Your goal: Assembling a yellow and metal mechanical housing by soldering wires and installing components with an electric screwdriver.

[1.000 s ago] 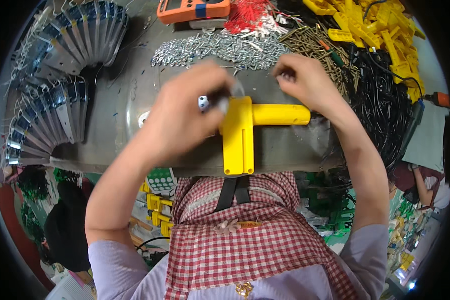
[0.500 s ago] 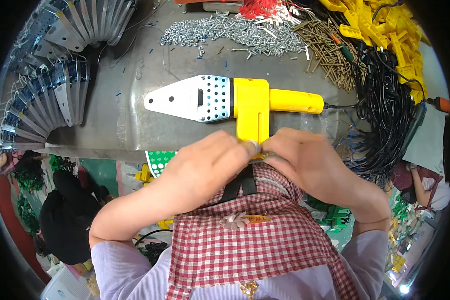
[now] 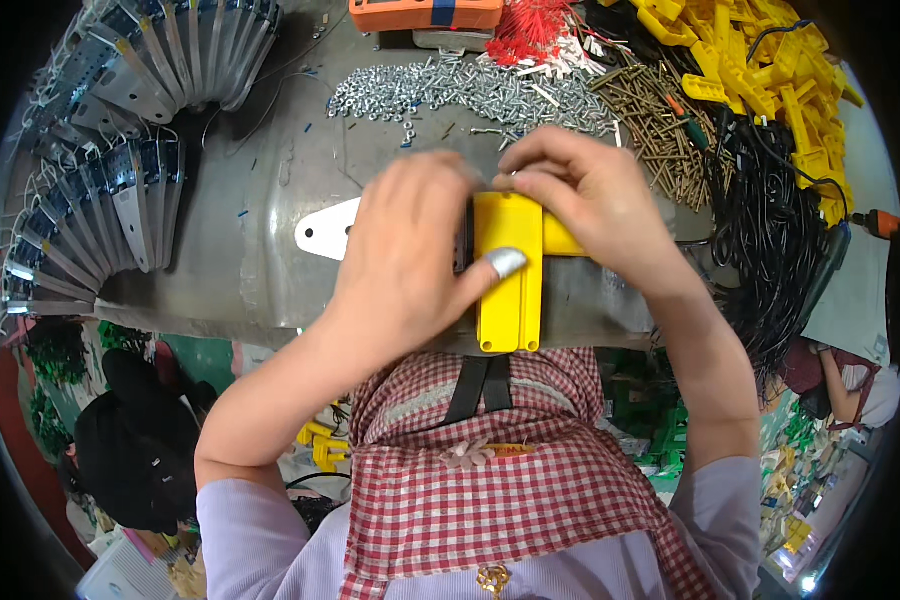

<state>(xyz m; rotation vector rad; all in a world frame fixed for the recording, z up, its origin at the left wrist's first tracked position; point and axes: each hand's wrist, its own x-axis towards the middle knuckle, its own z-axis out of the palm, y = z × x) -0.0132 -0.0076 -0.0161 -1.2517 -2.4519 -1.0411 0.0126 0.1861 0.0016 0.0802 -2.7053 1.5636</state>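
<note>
On the metal bench lies a yellow pipe welding iron [image 3: 510, 290], its pointed pale metal plate [image 3: 322, 230] to the left and its body reaching past the near edge. My left hand [image 3: 402, 235] covers the perforated metal guard, thumb pressed on the yellow body; its fingers, closed over the far side, are blurred. At the far end of that body, my right hand [image 3: 595, 200] is closed in a pinch above the handle. Whatever small thing sits between those fingertips is too hidden to name.
Loose screws and nuts [image 3: 470, 95], long brass-coloured screws [image 3: 650, 115] and red wires [image 3: 530, 30] lie behind. Yellow housings [image 3: 755, 70] and black cables [image 3: 760, 230] fill the right. Rows of metal plates [image 3: 100, 215] stand left; an orange tool case [image 3: 425, 14] is at the back.
Both hands have moved from the iron's near end to its far end. The left now lies over the guard; the yellow body has shifted slightly toward me.
</note>
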